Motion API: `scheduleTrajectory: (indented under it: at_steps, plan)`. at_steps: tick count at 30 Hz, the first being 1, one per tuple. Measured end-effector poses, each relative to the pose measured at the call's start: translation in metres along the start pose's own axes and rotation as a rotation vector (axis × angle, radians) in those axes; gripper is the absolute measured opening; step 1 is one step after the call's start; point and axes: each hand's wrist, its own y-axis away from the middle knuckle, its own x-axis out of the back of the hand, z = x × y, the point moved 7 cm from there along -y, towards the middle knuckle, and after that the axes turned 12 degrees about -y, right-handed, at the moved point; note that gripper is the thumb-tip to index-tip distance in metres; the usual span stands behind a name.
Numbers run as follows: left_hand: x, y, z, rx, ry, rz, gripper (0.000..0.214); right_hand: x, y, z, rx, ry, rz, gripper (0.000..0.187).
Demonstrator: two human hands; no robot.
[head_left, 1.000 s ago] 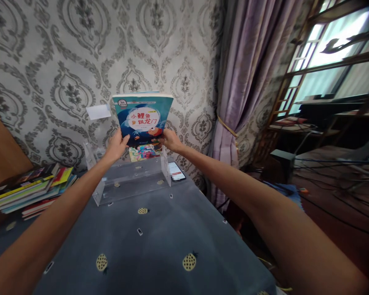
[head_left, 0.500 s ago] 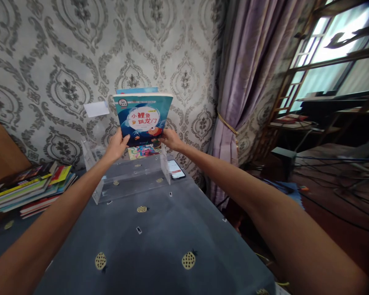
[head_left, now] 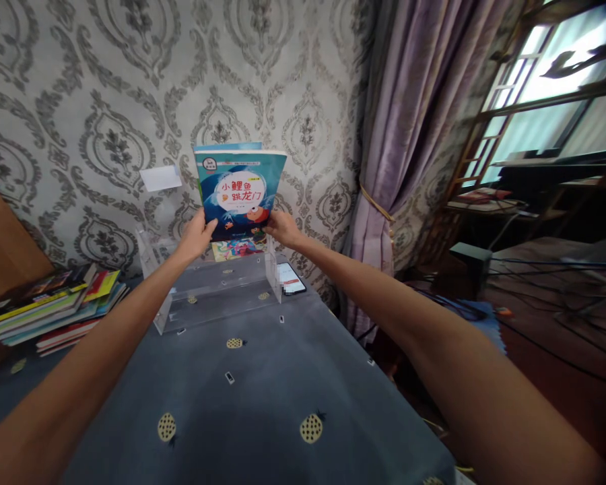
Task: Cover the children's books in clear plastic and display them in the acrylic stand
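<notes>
A teal and dark blue picture book (head_left: pixel 240 192) with red Chinese characters in a white oval stands nearly upright at the far end of the table, its cover facing me. My left hand (head_left: pixel 198 236) grips its lower left edge, thumb on the cover. At the lower right corner, my right hand (head_left: pixel 283 229) is closed on the same book. Behind it the top of a light blue book (head_left: pixel 232 146) shows. Below lies a colourful cover (head_left: pixel 239 248), partly hidden. Under and before my hands is a clear acrylic rack (head_left: pixel 222 304) with stepped tiers.
Right of the rack lies a phone (head_left: pixel 291 279). A stack of books (head_left: pixel 55 306) sits at the left beside a brown board (head_left: pixel 10 236). A white card (head_left: pixel 160 178) rises behind the rack. The patterned wall closes the back; a purple curtain (head_left: pixel 384 168) hangs right.
The teal book has straightened slightly in my hands, its left edge shifting a little to the right. Both hands keep their hold; the view has moved slightly.
</notes>
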Motion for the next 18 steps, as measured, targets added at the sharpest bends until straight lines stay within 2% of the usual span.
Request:
scheduleTrajectory:
  at_steps: [5,11,18]
  plan:
    - [0.003,0.001,0.006,-0.022,-0.085,0.017,0.034,0.001,0.004,0.002,-0.016,0.027,0.013,0.017]
    - [-0.006,-0.002,0.000,-0.011,-0.022,-0.049,0.047,0.003,0.010,-0.002,-0.009,0.021,0.000,0.020]
    - [-0.007,0.001,-0.014,0.031,-0.093,-0.034,0.046,0.004,0.012,-0.004,-0.046,-0.009,-0.007,0.024]
